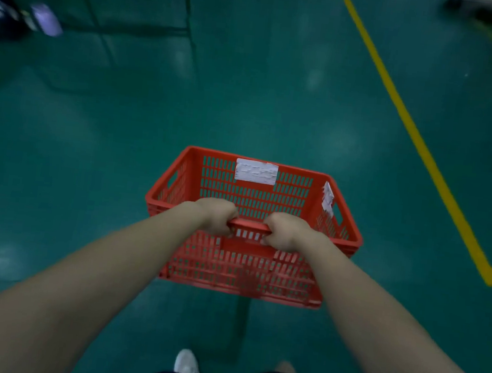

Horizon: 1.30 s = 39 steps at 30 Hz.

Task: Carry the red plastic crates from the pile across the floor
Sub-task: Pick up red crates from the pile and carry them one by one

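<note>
The red plastic crate (253, 217) is gripped at its near rim by the left hand (219, 215) and right hand (284, 231), and should be kept level while carried.

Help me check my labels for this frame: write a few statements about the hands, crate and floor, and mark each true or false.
1. The left hand and right hand both grip the near rim of the red crate. True.
2. The red crate is packed with boxes. False: it looks empty.
3. A white label sits on its far wall. True.
4. The yellow line on the floor runs left of the crate. False: it runs to the right.
</note>
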Tool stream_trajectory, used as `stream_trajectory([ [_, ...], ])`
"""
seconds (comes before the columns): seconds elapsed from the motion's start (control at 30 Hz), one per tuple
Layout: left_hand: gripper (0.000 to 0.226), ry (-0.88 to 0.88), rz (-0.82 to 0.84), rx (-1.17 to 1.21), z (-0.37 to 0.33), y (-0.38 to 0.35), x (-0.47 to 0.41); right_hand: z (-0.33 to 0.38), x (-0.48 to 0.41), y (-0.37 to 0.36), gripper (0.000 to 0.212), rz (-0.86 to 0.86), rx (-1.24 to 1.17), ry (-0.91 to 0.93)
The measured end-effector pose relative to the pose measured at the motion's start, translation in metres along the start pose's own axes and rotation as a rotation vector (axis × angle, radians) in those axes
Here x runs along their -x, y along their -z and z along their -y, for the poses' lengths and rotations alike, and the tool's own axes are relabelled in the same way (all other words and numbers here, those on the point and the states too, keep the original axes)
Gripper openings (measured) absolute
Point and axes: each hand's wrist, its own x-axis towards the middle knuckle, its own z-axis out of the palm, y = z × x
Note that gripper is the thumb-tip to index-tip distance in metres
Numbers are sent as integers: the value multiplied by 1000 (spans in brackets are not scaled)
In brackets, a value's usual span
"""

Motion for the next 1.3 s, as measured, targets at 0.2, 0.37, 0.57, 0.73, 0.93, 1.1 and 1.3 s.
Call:
stream_trajectory([
  [0.2, 16, 127, -169, 53, 78, 83, 57, 84, -43, 109, 26, -82, 144, 140],
  [0.37, 19, 245, -258, 89, 138, 137, 74, 134, -100, 183, 25, -107, 238, 280],
  [0.57, 20, 429, -352, 168, 215, 205, 67, 183, -195, 276, 27, -116, 369, 461],
  [0.73, 23, 591, -444, 217, 269, 254, 65, 226, -260, 347, 26, -124, 491, 626],
  [0.93, 26, 762, -530, 248, 342, 283, 78, 300, -331, 396, 22, -125, 582, 818],
  [1.1, 24, 920, -551, 295, 452, 296, 108, 412, -412, 421, 18, -116, 637, 950],
  [1.3, 23, 998, -561, 290, 550, 307, 149, 516, -470, 439, 10, -110, 695, 1030],
])
